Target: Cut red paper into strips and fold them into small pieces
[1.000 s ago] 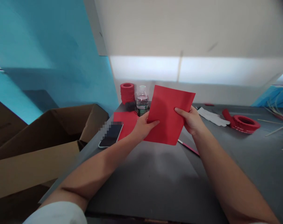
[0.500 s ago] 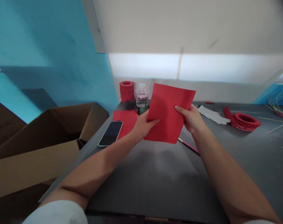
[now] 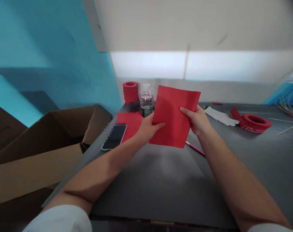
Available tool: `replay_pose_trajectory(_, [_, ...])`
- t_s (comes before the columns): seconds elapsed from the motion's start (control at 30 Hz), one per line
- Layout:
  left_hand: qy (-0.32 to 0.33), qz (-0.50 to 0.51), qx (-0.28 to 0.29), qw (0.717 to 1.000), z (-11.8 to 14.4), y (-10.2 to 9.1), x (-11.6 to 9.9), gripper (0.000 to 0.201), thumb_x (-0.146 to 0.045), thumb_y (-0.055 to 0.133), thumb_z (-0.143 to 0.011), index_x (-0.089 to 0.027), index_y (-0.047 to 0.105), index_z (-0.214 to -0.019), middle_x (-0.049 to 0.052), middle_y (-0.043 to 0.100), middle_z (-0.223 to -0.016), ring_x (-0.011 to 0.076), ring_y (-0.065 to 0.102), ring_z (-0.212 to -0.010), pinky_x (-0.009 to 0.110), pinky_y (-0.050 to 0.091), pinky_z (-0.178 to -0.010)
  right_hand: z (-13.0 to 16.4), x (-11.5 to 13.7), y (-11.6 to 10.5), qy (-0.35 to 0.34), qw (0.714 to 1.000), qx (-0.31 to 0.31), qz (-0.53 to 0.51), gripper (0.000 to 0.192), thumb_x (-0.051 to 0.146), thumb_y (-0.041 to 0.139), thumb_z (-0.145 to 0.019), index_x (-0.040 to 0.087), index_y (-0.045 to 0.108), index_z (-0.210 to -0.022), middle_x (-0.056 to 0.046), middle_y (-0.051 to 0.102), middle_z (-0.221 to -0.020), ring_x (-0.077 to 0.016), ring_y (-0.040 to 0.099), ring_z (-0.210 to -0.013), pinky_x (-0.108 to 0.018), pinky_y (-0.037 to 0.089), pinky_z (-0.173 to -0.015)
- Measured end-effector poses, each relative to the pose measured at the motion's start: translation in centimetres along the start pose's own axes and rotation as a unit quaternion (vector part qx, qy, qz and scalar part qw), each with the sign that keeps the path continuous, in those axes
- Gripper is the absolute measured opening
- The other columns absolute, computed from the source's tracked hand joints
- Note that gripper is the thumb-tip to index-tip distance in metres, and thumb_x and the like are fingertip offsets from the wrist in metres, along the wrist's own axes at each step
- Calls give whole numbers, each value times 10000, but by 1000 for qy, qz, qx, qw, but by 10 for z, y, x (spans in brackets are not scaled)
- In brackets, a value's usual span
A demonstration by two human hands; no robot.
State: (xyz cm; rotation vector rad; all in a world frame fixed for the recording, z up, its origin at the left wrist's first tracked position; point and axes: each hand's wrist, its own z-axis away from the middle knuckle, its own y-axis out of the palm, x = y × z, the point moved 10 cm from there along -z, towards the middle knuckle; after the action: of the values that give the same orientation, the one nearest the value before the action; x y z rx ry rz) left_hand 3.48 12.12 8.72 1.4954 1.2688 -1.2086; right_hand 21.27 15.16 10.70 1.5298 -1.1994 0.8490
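A flat sheet of red paper [image 3: 172, 117] is held up above the table, tilted slightly. My left hand [image 3: 148, 129] grips its lower left edge, thumb and a finger lying on the near face. On the right edge, my right hand [image 3: 198, 120] pinches it with the thumb on the near face and the other fingers behind. Whether the sheet is folded or single I cannot tell. More red paper [image 3: 128, 120] lies on the table beyond my left forearm. Under the held sheet's lower right corner, a thin pink and white stick [image 3: 196, 149] rests on the tabletop.
A phone [image 3: 114, 137] lies by the grey table's [image 3: 161, 193] left edge, next to an open cardboard box [image 3: 40, 170]. Behind stand a water bottle [image 3: 146, 101] and red rolls [image 3: 130, 93]. Rightward are a white glove [image 3: 221, 116], a red tape roll [image 3: 255, 123] and thin strips [image 3: 288, 129].
The view has shifted slightly. Both hands keep their hold on the red paper, which has barely moved.
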Motion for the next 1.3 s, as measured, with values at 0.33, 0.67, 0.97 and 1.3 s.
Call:
replay_pose_trajectory(0.33, [2, 9, 6, 1000, -1, 1, 3, 391, -173, 691, -720, -149, 577, -1093, 90, 659, -1095, 233, 633, -967, 387, 518, -850, -2, -4, -1, 6, 1000, -1, 2, 428, 288, 802, -585, 204, 642, -972, -56, 681, -1051, -254, 636, -962, -420, 522, -865])
replay_pose_trajectory(0.67, [-39, 39, 5, 998, 0, 3, 9, 345, -140, 681, -718, -141, 591, -1051, 91, 668, -1070, 228, 639, -940, 395, 515, -849, -3, -8, -3, 12, 1000, -8, 7, 433, 285, 805, -578, 201, 639, -969, -58, 684, -1041, -254, 641, -946, -423, 527, -858])
replay_pose_trajectory(0.97, [-51, 51, 11, 997, 0, 4, 12, 357, -145, 695, -706, -139, 596, -1049, 95, 667, -1069, 226, 640, -933, 403, 508, -859, -2, -10, -3, 24, 1000, -9, 15, 442, 296, 806, -573, 199, 632, -968, -69, 676, -1070, -266, 631, -981, -440, 511, -883])
replay_pose_trajectory(1.3, [-57, 19, 7, 998, 0, 3, 13, 361, -178, 691, -718, -142, 595, -1063, 97, 662, -1075, 232, 636, -932, 407, 505, -851, -3, -14, -4, 32, 999, -8, 2, 435, 282, 808, -575, 205, 642, -969, -58, 687, -1043, -249, 641, -950, -412, 522, -859])
